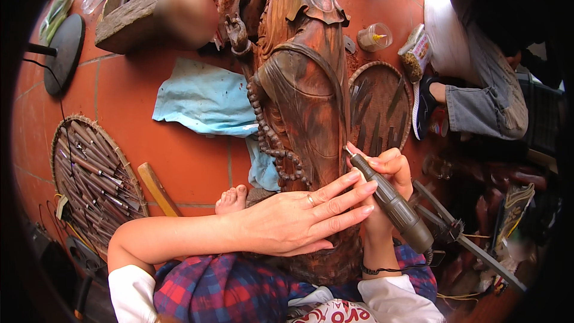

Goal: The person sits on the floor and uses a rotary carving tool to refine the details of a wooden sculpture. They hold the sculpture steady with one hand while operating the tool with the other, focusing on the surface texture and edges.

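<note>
Plaid lap point(233, 290), baskets point(95, 179) flanking statue point(305, 96)

A tall carved wooden statue point(302, 78) lies lengthwise on the red tiled floor point(179, 155). The right hand point(385, 173) wraps a dark rotary handpiece point(391, 200), its thin bit touching the statue's edge — the left hand point(299, 218) lies flat across the wood beside it, fingers point(350, 194) resting against the tool. A pale blue cloth point(203, 98) lies left of the statue; round woven trays of chisels point(95, 179) sit at both sides — another person's leg point(478, 101) at upper right.
</note>
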A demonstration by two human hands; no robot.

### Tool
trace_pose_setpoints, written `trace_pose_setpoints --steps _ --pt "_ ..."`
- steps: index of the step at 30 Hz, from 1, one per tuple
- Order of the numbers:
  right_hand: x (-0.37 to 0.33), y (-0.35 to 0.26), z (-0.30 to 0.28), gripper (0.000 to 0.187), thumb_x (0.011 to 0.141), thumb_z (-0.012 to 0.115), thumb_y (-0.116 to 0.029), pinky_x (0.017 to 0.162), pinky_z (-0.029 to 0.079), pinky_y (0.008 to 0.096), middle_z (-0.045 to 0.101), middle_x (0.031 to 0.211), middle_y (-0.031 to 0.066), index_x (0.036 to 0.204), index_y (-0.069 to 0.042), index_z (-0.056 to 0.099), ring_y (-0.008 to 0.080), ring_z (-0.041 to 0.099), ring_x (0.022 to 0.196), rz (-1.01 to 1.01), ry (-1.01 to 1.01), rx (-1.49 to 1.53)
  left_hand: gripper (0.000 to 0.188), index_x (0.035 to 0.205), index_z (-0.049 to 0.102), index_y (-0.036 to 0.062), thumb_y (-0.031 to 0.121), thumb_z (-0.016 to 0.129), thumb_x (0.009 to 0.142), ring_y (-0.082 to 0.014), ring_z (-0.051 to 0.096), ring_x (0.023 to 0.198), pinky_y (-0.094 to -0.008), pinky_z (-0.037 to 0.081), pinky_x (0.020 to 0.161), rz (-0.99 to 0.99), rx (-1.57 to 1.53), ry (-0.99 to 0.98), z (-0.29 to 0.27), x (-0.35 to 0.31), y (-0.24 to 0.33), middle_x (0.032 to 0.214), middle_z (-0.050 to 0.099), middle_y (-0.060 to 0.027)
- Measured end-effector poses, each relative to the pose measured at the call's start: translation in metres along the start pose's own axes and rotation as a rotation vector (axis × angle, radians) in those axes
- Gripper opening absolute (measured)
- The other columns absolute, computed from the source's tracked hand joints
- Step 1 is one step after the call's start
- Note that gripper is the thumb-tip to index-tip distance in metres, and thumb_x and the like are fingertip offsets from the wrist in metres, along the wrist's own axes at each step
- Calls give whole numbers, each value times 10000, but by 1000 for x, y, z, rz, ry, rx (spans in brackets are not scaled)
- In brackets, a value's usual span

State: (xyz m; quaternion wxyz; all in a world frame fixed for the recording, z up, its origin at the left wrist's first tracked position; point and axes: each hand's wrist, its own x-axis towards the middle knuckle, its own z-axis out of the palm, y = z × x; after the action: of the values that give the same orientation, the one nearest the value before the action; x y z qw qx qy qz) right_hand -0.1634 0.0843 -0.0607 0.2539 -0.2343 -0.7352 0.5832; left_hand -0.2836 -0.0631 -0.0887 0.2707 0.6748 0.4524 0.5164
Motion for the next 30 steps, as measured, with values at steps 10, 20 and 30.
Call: trace_pose_setpoints --steps 10,20,30 --pt "-12 -11 -3 220 806 679 102 966 517 578 458 850 62 890 -10 511 139 574 792 22 -8 -19 751 1496 313 21 268 673 884 -412 252 1447 -400 491 993 20 -24 -15 9 -6 9 1560 235 -248" --pt "2 -19 2 199 836 671 66 1007 481 587 453 888 52 920 -15 511 144 587 828 128 6 29 753 1490 330 29 280 679 873 -453 218 1444 -424 498 985 33 -20 42 5 1 4 1559 207 -271" --pt "-2 -11 -1 205 826 680 69 1001 491 572 465 881 58 892 -7 501 172 619 838 96 -5 -12 747 1502 317 51 296 660 887 -453 229 1441 -410 500 981 8 -41 14 6 -3 3 1554 208 -287"
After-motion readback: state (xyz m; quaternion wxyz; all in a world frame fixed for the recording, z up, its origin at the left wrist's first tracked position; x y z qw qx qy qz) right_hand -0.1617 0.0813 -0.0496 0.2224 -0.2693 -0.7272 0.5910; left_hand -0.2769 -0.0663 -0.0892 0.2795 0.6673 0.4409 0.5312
